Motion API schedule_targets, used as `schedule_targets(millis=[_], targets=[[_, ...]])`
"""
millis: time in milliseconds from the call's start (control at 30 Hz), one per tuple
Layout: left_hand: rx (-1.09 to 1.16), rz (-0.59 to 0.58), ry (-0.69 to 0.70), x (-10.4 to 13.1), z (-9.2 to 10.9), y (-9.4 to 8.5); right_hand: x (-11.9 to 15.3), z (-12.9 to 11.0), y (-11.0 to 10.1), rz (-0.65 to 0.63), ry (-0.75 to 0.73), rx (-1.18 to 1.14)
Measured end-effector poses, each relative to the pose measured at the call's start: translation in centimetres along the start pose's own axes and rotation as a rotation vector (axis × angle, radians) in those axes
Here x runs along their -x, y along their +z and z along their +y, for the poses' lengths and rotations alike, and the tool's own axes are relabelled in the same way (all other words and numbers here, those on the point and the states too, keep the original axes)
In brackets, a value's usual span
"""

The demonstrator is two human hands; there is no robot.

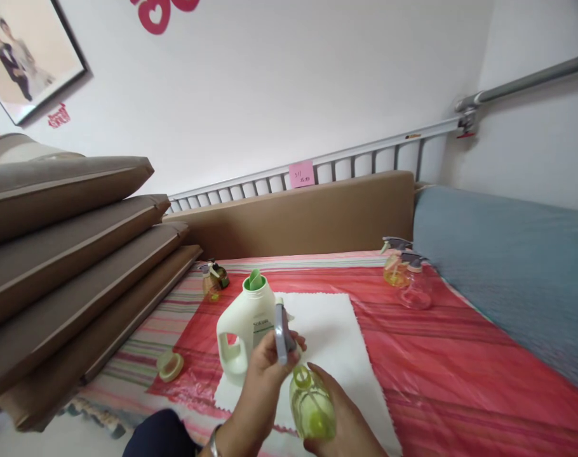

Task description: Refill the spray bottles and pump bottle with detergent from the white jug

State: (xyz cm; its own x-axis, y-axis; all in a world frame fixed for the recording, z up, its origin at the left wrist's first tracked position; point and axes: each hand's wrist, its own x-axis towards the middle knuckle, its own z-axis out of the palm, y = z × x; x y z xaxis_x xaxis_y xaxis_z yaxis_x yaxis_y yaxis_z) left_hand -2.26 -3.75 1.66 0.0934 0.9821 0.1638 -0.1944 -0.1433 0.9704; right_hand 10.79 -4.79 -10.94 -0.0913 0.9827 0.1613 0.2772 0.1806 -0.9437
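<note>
My left hand (pixel 268 362) grips a grey trigger spray head (pixel 282 333), its fingers wrapped round it. Just right of it, my right hand (pixel 339 412) holds a clear yellow-green spray bottle (pixel 312 406) by its side, tilted, with its neck pointing up towards the spray head. I cannot tell whether a dip tube links the two. Behind my left hand stands a pale green detergent jug (pixel 241 317) with a handle and a green spout, its cap off. A round pale cap (pixel 169 366) lies to the left. Both hands are over a white cloth (pixel 334 317).
Two spray bottles, one yellow (pixel 394 271) and one pinkish clear (pixel 416 289), stand at the back right. Small bottles (pixel 213 282) stand at the back left. Stacked cushions (pixel 79 254) rise on the left. A blue-grey covered cushion (pixel 498 266) borders the right side.
</note>
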Motion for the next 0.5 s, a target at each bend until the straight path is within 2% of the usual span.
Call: schedule_targets(millis=[133,233,367,500], targets=[[0.315,0.042,0.020,0.0,2.8,-0.9,0.0,0.0,-0.8,-0.032,0.011,0.020],[0.422,0.091,0.076,0.1,4.2,-2.0,0.1,-0.8,-1.4,-0.061,0.028,0.009],[0.449,0.183,0.087,0.1,4.6,-2.9,0.3,-1.4,-1.2,-0.071,0.044,0.011],[0.460,0.260,0.145,0.2,4.4,-2.9,0.2,-0.7,-0.8,-0.069,0.048,0.039]])
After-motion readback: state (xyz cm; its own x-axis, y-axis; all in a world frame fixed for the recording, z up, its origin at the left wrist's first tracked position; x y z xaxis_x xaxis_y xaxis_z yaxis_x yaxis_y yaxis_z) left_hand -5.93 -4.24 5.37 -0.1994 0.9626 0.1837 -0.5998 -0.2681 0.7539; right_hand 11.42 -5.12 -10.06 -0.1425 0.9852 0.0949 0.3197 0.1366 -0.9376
